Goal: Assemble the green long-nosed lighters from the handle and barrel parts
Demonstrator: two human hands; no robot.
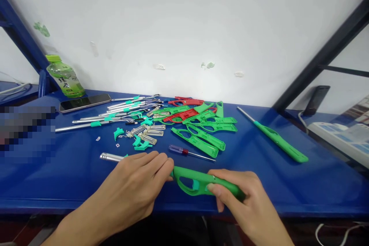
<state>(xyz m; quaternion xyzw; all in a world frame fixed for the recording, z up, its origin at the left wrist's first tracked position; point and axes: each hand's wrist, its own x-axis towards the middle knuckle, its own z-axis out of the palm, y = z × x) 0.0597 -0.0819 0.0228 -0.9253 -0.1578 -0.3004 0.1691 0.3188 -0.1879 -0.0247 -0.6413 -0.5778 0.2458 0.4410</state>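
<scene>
A green long-nosed gas lighter (187, 175) lies across both hands near the table's front edge. My left hand (141, 180) is wrapped round its front part, and the silver tube sticks out to the left past the knuckles. Round the rear of the handle, my right hand (242, 192) is closed, its thumb close to the teal trigger. Just beyond the hands rests a screwdriver (184, 152) with a clear purple handle. Behind it are green handle shells (198, 142), clear fuel tanks (151, 134) and teal triggers (141, 144).
Silver lighter tubes (86, 125) with wires lie at the left, and red shells (184, 115) at the back. Another green lighter (279, 142) lies to the right. A phone (85, 103) and a green drink bottle (65, 77) are at the back left, near the white wall.
</scene>
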